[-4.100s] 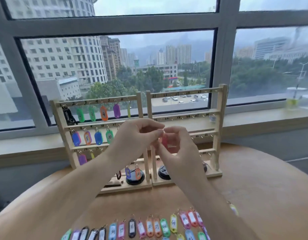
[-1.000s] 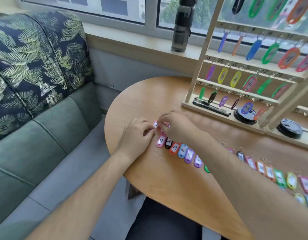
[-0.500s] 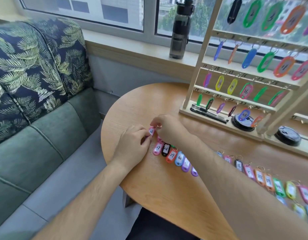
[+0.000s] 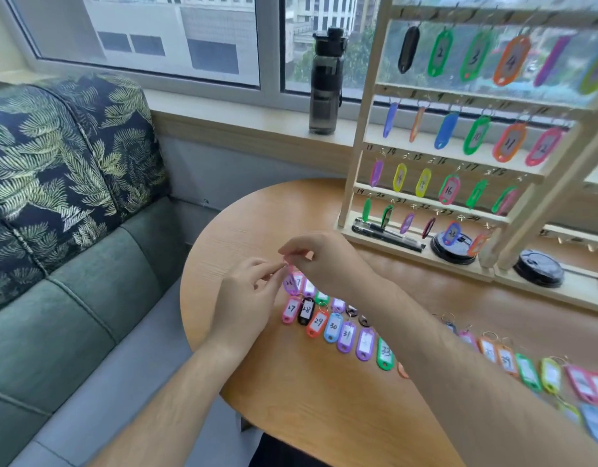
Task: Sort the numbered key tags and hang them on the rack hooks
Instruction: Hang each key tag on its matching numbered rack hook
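Purple tag 26 (image 4: 289,283) hangs just above the wooden table (image 4: 243,224) at the middle of the frame. Its ring is pinched by both the left hand (image 4: 247,298) and the right hand (image 4: 327,261) (thumb and forefinger curled on each). Beneath lies a row of tags (image 4: 331,326), and the rack (image 4: 354,163) stands upper right.
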